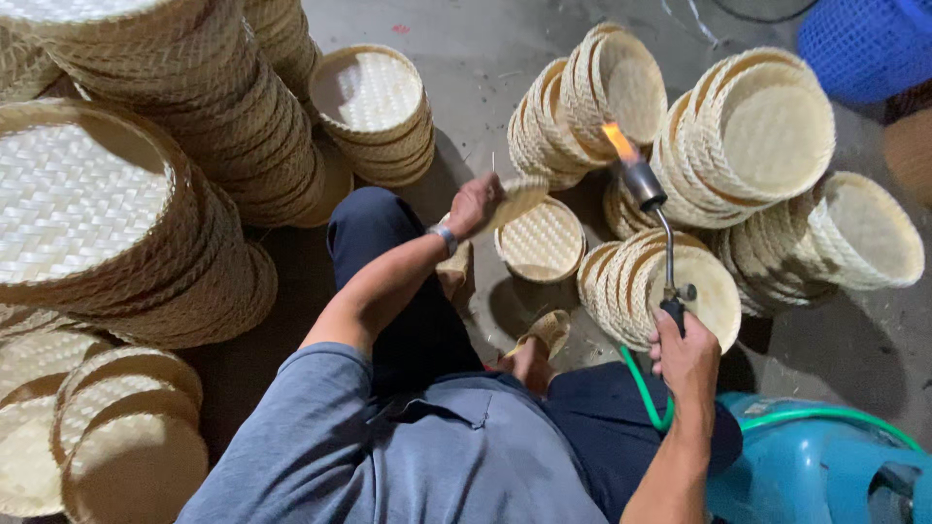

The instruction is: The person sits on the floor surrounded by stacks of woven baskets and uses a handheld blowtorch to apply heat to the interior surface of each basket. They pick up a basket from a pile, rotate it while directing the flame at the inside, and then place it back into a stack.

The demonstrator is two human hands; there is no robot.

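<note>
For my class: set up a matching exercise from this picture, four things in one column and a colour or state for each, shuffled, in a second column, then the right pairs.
Things:
1. Torch
2. Hose
3. Small woven tray
4. Crate

Colour or state:
A. Green
B. Held in the left hand
C. Blue
D. Lit, held in the right hand

Pairs: 1-D, 2-A, 3-B, 4-C

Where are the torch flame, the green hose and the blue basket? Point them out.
torch flame (618,141), head view, middle of the flame.
green hose (645,393), head view, curved stretch below the right hand.
blue basket (859,49), head view, mesh wall.
</note>
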